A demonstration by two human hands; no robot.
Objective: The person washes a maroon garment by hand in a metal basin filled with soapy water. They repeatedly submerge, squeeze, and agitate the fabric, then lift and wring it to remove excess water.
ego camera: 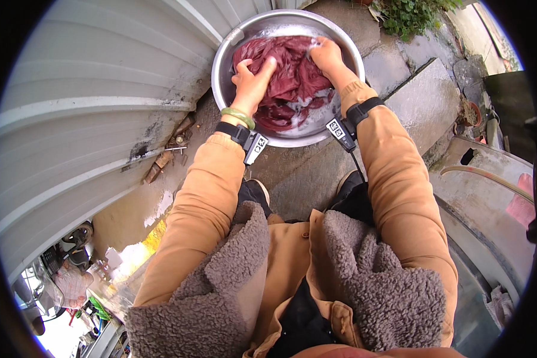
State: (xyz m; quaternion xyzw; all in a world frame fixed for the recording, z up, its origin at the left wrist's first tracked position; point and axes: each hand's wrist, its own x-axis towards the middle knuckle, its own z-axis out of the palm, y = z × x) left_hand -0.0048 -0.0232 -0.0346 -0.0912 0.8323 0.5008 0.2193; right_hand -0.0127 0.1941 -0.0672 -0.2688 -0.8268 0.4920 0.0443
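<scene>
A round stainless-steel basin (357, 58) sits on the wet ground in front of me, with sudsy water (315, 117) inside. Bunched in it is a soaked maroon cloth (291, 80), part of it under the water near my side. My left hand (254, 80) grasps the cloth's left part, thumb and fingers spread around a bulge of fabric. At the upper right of the basin, my right hand (326, 56) grips the cloth's edge, with foam at the fingertips. Some fingers of both hands are hidden by cloth or by the hands themselves.
A grey corrugated metal wall (103, 103) runs close along the left. Stone slabs (423, 105) and a leafy plant (407, 18) lie beyond the basin to the right. Nearer on the right is a worn sink-like fixture (479, 165) with a hose (487, 172) across it.
</scene>
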